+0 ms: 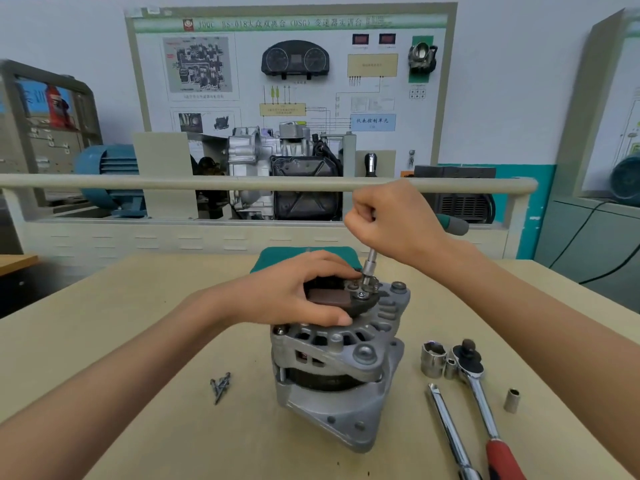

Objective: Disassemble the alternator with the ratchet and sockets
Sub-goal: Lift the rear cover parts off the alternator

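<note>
**A:** Big picture first: the tan workbench [138, 341] fills the lower frame, and the alternator [337, 368] stands right in the middle of it, shaft axis upright, finned rear end facing up, mounting ear toward the camera.

**B:** And the hands?

**A:** Left hand [298, 292] is spread over the top of the housing, fingers curled around the dark rear component, so most of that part is hidden. Right hand [391, 220] is a closed fist around a driver tool with a green handle [452, 225]; only the handle's end pokes out past the fist.

**B:** Where does its shaft go?

**A:** The steel shaft and socket [367, 271] drop almost vertically, tilted slightly, onto a fastener on the alternator's top rim. The fastener itself is too small and covered to make out.

**B:** Loose tools?

**A:** To the right, the ratchet [479, 386] lies with its head away from the camera, red grip running toward the bottom edge and cut off there. Just beside it on its left, a chrome extension bar [450, 431] lies nearly parallel, also cropped at the bottom. A large socket [433, 358] and a smaller one touch the ratchet head; a small socket [512, 400] stands apart on the right.

**B:** Left side?

**A:** A little heap of removed screws [220, 386], well apart from the housing.
</note>
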`<state>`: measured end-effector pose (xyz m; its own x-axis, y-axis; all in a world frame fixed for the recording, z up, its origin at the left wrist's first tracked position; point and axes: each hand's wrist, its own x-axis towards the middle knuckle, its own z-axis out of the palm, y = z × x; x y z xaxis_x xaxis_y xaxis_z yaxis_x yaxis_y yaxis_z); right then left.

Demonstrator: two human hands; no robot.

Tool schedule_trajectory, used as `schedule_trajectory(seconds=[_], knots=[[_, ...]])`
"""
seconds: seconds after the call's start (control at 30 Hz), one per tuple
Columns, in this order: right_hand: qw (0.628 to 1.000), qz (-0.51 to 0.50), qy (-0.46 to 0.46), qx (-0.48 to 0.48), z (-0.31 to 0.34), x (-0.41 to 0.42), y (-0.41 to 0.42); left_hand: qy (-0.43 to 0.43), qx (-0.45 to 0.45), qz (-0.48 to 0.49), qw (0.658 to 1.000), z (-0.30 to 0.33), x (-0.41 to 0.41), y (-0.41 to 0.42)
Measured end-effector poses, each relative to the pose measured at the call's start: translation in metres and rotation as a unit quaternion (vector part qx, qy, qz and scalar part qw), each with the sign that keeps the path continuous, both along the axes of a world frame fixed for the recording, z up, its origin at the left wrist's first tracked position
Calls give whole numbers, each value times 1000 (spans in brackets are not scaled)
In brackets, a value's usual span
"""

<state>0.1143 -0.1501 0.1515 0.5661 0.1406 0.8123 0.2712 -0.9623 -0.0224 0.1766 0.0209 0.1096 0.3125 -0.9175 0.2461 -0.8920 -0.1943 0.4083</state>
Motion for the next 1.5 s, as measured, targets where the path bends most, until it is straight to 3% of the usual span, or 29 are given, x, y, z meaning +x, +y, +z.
schedule_trajectory(seconds=[0.43,0.53,1.0,1.3,1.5], knots=[[999,38,-7,-12,0,-2,19,28,50,6,998,18,-4,4],[999,41,-3,-33,-1,-3,19,96,14,-3,995,16,-6,2],[994,53,-13,-100,-3,-3,24,177,-80,10,981,7,-6,-2],[993,108,19,-34,-5,-12,17,214,-62,-5,975,21,-11,-8],[978,165,45,121,-10,-11,21,262,-97,-20,960,12,-12,-10]])
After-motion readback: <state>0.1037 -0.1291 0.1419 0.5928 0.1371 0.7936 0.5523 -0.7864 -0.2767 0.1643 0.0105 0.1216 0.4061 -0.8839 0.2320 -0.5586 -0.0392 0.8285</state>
